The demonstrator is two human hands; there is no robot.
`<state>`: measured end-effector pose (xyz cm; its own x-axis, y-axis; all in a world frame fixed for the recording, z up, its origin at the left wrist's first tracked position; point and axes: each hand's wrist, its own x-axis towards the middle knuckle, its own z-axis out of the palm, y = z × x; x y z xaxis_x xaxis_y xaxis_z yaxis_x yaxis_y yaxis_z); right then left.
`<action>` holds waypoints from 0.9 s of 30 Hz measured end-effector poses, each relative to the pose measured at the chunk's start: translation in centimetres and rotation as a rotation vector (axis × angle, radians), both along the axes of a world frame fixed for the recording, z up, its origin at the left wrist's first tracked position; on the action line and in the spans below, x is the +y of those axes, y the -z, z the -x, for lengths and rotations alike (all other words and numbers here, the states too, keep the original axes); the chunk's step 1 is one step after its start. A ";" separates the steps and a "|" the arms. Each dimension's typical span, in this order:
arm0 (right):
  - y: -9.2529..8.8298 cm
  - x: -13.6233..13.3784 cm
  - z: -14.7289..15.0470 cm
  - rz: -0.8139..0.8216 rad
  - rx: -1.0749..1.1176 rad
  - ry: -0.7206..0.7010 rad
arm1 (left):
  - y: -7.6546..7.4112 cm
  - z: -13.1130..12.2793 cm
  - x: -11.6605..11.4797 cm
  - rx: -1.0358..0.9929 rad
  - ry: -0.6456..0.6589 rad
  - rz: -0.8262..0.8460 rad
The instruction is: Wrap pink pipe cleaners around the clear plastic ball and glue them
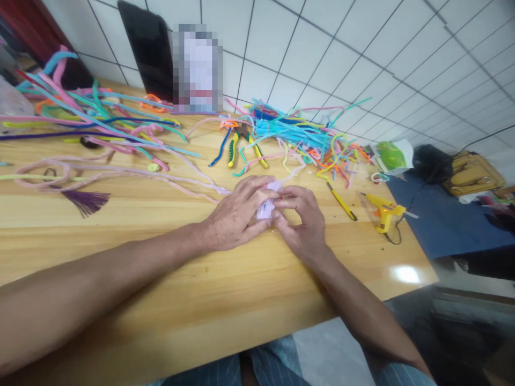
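Observation:
Over the middle of the wooden table, a pale lilac fuzzy piece [265, 209], seemingly of pipe cleaner, sits between my two hands. My left hand [245, 209] is curled over it from the left, its fingers closed on it and covering much of it. From the right, my right hand [300, 217] pinches the piece's edge with thumb and fingertips. Long pink-lilac pipe cleaners [177, 170] trail left from beside my left hand. A short pale strand [296, 170] sticks out beyond the fingers. The piece's exact shape is hidden.
Loose pipe cleaners [80, 115] and a bundled pile [298, 131] lie along the back. Yellow-green pliers [233, 150], a yellow cutter [341, 201] and a yellow glue gun [386, 212] are behind and right. A purple tassel [86, 199] lies left; a dark phone-like slab [148, 51] leans on the tiles.

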<state>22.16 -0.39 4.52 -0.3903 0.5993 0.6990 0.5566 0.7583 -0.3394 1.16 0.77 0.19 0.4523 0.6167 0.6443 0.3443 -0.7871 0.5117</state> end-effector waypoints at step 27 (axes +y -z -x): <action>-0.5 -0.3 0.3 0.026 -0.002 0.045 | 0.3 0.0 -0.1 0.001 0.017 -0.041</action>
<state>21.88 -0.65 5.03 -0.3634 0.6344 0.6823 0.5907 0.7232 -0.3579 1.16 0.65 -0.11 0.4630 0.5821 0.6684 0.3314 -0.8131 0.4786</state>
